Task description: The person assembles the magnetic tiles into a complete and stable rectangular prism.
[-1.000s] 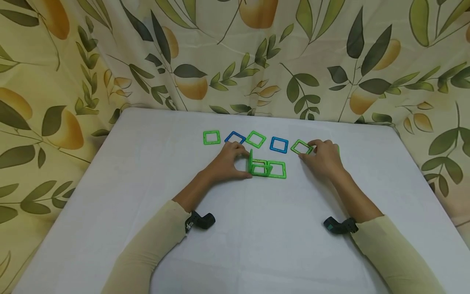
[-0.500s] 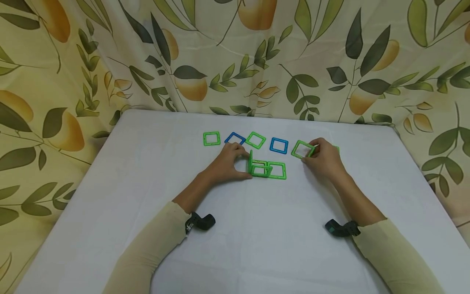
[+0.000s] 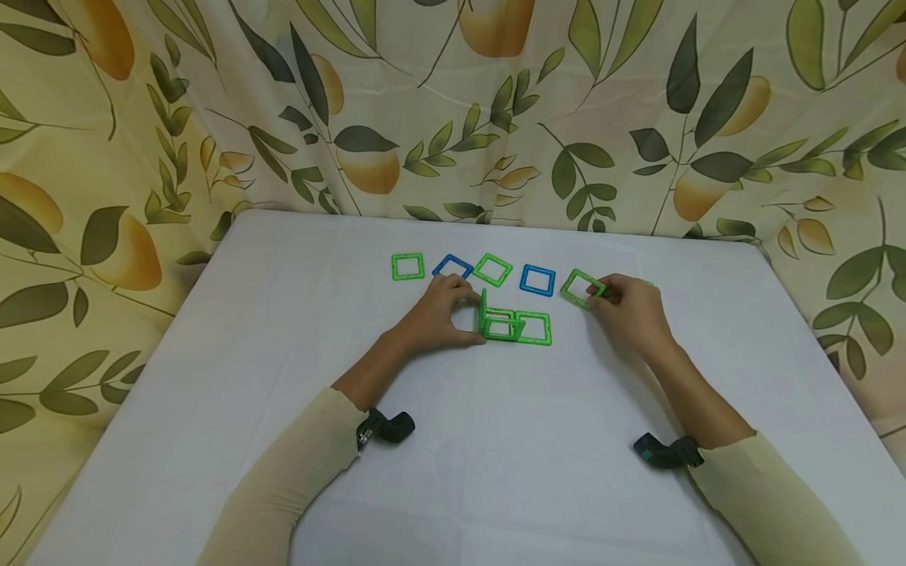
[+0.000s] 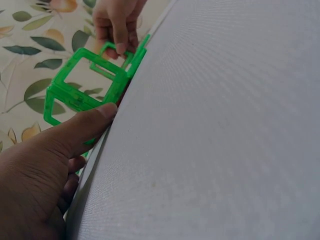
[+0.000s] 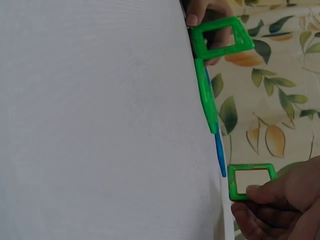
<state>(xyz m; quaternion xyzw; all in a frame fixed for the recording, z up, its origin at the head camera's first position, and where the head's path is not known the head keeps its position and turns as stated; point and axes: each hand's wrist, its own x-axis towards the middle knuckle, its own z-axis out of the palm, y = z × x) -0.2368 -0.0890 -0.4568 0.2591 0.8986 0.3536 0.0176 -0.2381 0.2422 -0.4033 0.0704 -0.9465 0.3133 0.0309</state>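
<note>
On the table, a green magnetic tile structure (image 3: 501, 326) has square frames lying flat and others standing upright. My left hand (image 3: 440, 313) holds its left end, thumb at the front edge and fingers at the back; in the left wrist view the thumb (image 4: 92, 122) presses along its lower edge. My right hand (image 3: 633, 314) pinches a loose green square magnetic tile (image 3: 570, 288) by its right side. The right wrist view shows this green tile (image 5: 232, 182) raised and tilted, between thumb and fingers, apart from the structure.
Behind the structure lie a green square tile (image 3: 393, 267), a blue one (image 3: 467, 273) partly behind my left hand, another green one (image 3: 502, 277) and another blue one (image 3: 524, 279). A further green piece (image 3: 650, 284) peeks out behind my right hand. A patterned cloth (image 3: 439, 110) hangs at the table's back edge.
My right hand has lifted the green tile off the table and shifted slightly right, its grip on the tile altered. My left hand and the structure have stayed in place.
</note>
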